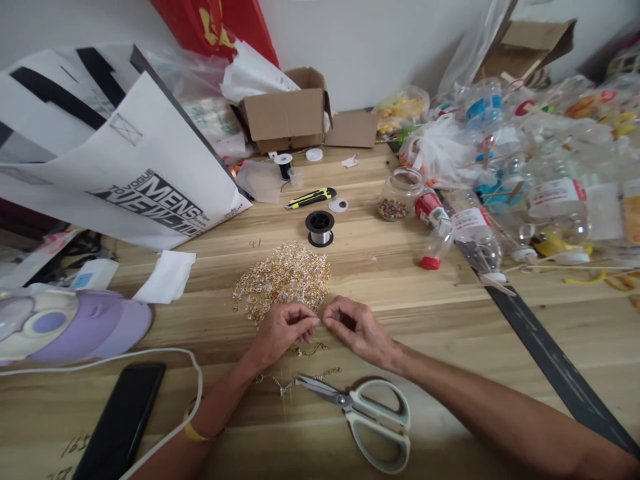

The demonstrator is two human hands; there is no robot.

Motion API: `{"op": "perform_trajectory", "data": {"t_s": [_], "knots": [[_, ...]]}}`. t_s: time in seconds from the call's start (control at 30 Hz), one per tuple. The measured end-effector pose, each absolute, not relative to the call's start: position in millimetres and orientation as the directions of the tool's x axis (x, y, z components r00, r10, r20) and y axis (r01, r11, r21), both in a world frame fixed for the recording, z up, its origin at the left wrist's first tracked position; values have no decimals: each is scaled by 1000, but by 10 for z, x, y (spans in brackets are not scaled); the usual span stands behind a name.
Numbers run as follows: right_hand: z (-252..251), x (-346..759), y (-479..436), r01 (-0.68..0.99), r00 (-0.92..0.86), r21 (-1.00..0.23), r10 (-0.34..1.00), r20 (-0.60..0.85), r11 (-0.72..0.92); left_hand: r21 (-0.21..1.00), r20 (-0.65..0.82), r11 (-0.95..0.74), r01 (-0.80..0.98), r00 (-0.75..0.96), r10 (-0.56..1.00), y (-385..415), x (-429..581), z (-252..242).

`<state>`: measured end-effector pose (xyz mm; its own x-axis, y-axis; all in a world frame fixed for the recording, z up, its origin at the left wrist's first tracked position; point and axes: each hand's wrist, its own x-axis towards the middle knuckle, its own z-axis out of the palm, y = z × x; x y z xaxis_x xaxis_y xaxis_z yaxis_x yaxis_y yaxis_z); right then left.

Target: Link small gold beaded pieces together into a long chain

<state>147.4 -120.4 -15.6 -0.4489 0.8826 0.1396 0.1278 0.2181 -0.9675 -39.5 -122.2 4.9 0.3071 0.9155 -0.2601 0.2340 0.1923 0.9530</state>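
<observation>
My left hand [290, 331] and my right hand [357, 330] meet fingertip to fingertip over the table, both closed in a pinch. Whatever sits between the fingertips is too small to make out. Just beyond them lies a loose pile of gold and silver beads [285, 273]. Below my hands, short beaded chains [280, 385] rest on the wood, and a thin clear thread seems to run down there. Scissors with white handles [357, 410] lie partly open nearer to me, blades pointing left. A spool of fine silvery wire [320, 230] stands behind the pile.
A yellow-black utility knife [311, 198] lies behind the spool. At left are a white shopping bag [150, 160], a purple device [95, 327], a white cable [195, 363] and a phone [120, 420]. Plastic bottles [473, 227], a bead jar [400, 193] and bags crowd the right.
</observation>
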Motion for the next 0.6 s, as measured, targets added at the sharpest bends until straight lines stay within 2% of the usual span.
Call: {"op": "perform_trajectory", "data": {"t_s": [0.6], "knots": [[-151, 1483, -1220, 119, -486, -977, 868, 97, 176, 941, -154, 50, 336, 291, 944, -1242, -382, 6]]}}
